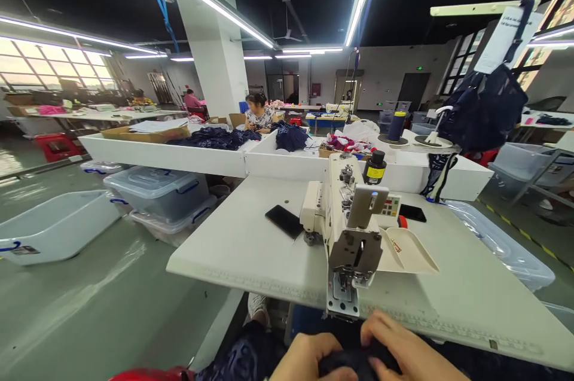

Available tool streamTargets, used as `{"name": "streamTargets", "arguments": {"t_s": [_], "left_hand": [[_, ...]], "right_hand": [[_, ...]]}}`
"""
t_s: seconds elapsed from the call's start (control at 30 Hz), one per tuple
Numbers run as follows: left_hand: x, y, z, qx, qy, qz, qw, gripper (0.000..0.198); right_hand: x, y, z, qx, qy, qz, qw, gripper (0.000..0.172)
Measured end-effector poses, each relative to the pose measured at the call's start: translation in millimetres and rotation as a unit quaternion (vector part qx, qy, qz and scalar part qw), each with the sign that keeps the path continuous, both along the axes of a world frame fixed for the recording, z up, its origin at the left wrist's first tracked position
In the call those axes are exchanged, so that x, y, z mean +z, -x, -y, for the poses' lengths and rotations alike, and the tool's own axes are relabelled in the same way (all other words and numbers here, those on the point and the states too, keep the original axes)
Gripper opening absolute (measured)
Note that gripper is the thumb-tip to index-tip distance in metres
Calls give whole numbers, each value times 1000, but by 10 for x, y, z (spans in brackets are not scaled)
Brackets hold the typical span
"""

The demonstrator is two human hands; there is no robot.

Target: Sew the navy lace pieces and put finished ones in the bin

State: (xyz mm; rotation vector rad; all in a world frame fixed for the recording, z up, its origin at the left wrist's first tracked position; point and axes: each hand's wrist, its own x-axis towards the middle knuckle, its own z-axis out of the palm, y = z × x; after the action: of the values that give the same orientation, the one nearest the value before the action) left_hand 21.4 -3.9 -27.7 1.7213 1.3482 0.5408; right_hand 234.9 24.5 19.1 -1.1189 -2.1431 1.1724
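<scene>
At the bottom of the head view, my left hand [309, 352] and my right hand [394, 342] are both closed on a piece of dark navy fabric [347, 360]. The hands sit close together, just in front of the table edge and below the sewing machine [338, 207]. Part of the fabric is hidden by my fingers and cut off by the frame. The machine's metal needle plate [343, 304] lies a little above the fabric, apart from my hands. More patterned navy cloth [244, 357] lies to the left of my left hand.
On the white sewing table [242, 231] are a black phone [284, 221], a second phone [412, 213] and a cream tray [415, 258]. Navy garments [219, 137] are heaped on the shelf behind. Clear plastic bins [156, 189] stand left. Another person [259, 115] sits beyond.
</scene>
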Motion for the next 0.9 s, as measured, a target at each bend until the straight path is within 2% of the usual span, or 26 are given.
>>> {"name": "streamTargets", "arguments": {"t_s": [0.1,0.2,0.23,0.3,0.37,0.43,0.53,0.57,0.63,0.7,0.73,0.9], "left_hand": [[276,135,40,35,5,22,999,25],[391,152,22,43,-33,4,998,26],[405,148,4,44,-44,-6,998,26],[412,147,-45,51,-66,-27,996,25],[393,162,-102,75,-114,-67,988,21],[346,176,-161,120,-210,-130,962,18],[244,150,-231,191,-420,-195,866,20],[209,126,-245,177,-482,-195,836,22],[142,63,-258,83,-566,-186,799,25],[71,-1,-255,-10,-597,-198,778,27],[31,-27,-250,-23,-603,-210,769,29],[-158,-92,-215,69,-619,-241,745,29]], "right_hand": [[122,-57,-114,38,-32,34,998,32],[194,-87,-156,113,-28,55,992,26],[188,-78,-172,118,-20,51,991,22],[118,-23,-221,56,21,42,997,27],[-14,72,-290,-54,63,32,996,33],[-168,186,-364,-133,56,16,989,32],[-363,329,-449,-164,-37,-33,985,31],[-410,356,-469,-169,-66,-48,982,32],[-473,370,-506,-178,-98,-68,977,32],[-494,345,-549,-185,-92,-71,976,31],[-490,327,-575,-188,-82,-71,976,30],[-404,323,-713,-174,-105,-80,976,38]]}}
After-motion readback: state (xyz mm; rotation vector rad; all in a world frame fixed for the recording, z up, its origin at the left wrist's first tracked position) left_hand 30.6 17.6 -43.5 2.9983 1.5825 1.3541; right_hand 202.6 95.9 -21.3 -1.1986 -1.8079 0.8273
